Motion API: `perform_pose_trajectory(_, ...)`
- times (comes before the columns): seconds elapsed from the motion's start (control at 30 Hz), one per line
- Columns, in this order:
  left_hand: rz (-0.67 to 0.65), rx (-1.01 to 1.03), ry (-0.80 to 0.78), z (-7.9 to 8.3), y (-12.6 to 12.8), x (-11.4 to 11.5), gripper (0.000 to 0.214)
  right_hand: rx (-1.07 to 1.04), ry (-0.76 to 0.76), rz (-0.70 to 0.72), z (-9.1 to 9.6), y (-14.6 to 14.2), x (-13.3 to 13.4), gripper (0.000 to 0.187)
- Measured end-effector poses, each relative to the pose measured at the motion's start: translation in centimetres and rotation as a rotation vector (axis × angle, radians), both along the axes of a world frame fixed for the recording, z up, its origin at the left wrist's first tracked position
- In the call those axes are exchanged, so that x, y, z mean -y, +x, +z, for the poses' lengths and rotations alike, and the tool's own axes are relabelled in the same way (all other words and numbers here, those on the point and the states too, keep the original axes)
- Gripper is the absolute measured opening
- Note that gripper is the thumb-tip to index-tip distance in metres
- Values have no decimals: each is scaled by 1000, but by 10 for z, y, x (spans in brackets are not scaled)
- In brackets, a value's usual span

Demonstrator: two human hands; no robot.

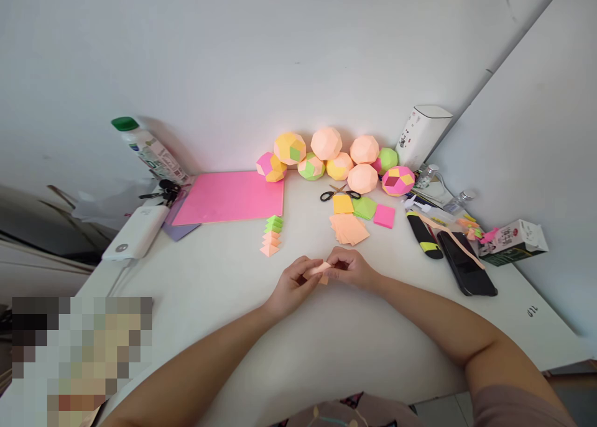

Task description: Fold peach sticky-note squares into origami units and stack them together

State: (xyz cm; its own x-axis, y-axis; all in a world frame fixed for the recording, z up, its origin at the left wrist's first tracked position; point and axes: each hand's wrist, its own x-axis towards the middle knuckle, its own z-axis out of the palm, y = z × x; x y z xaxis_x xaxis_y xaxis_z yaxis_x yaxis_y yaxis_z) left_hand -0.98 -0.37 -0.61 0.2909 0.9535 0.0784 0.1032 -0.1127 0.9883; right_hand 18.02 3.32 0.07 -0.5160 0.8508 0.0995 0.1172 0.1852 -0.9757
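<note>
My left hand [293, 283] and my right hand [351, 268] meet over the middle of the white table [224, 290]. Both pinch a small folded piece of peach paper [321, 269] between their fingertips. Just beyond them lies a loose stack of peach paper squares [349, 228], with an orange square [342, 204], a green square [364, 207] and a pink square [384, 215] behind it. A short row of folded green and peach paper units [272, 234] lies to the left of the hands.
Several paper polyhedron balls [326, 143] line the wall, black scissors [339, 194] before them. A large pink sheet [231, 197], white power bank [136, 232] and bottle [149, 147] lie left. A phone [466, 263], highlighter [423, 235], carton [513, 242] and white box [422, 135] lie right.
</note>
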Motion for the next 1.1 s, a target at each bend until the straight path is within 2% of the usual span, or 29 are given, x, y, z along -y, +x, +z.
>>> perform_pose_trajectory(0.3,15,-128,17,6,-1,0,26,-32,-132,-85,-2,-2,1,28)
perform_pose_trajectory(1.1,21,-108,12,11,2,4,34,-121,-102,-69,3,-3,-4,20)
